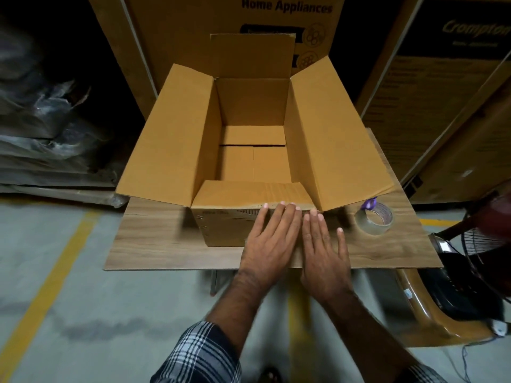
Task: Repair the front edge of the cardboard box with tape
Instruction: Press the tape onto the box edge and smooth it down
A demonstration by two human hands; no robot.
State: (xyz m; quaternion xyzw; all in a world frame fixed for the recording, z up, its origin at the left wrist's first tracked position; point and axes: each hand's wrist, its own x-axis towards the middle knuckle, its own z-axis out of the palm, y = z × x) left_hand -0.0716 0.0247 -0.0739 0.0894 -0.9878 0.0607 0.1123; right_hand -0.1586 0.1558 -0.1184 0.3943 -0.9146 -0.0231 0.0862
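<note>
An open brown cardboard box (249,111) stands on a small wooden table (154,244), all flaps up and its inside empty. My left hand (272,239) lies flat on the right part of the box's front face, fingertips at the top front edge. My right hand (325,244) lies flat beside it, fingers spread, against the front right corner. Neither hand holds anything. A roll of clear tape (374,218) with a purple end tab lies on the table to the right of the box, apart from my hands.
Large printed appliance cartons (276,15) stand behind the table. Dark wrapped bundles (49,128) are stacked at the left. A black fan (470,266) sits on the floor at the right. The grey floor (83,313) has yellow lines.
</note>
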